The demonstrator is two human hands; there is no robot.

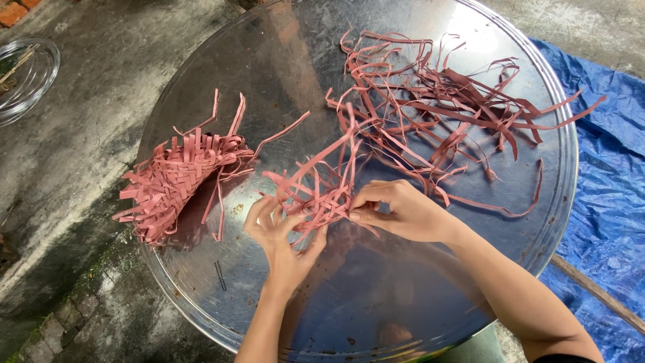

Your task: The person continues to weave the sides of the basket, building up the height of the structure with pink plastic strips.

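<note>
No packages, labels or signs anywhere in view.

At the middle of the round metal tray: a small, half-woven piece of pink strips, loose and open in weave, with long unwoven ends fanning upward and to the side. Flat, narrow strips, dull salmon pink, slightly curled at the tips.

Left hand under and behind the piece, palm up, fingers spread and curled around its lower left edge, thumb pressed against the weave; grip clamped on the piece. Right hand at the piece's right edge, fingertips pinched together on 1 or 2 strips; grip clamped on those strips. Both hands touching the same piece, held just above the tray surface.

Left of the held piece, lying on the tray: a finished woven mat of the same pink strips, denser in weave, ragged ends sticking out on all sides, partly overhanging the tray's left rim.

Beyond the held piece, toward the tray's far right: a tangled heap of loose strips, pink mixed with darker reddish brown, several long ends trailing toward the right rim.

Off the tray, far upper left: a clear glass bowl on the concrete floor. Right of the tray: a blue tarpaulin, crumpled, with a wooden stick lying across it.
</note>
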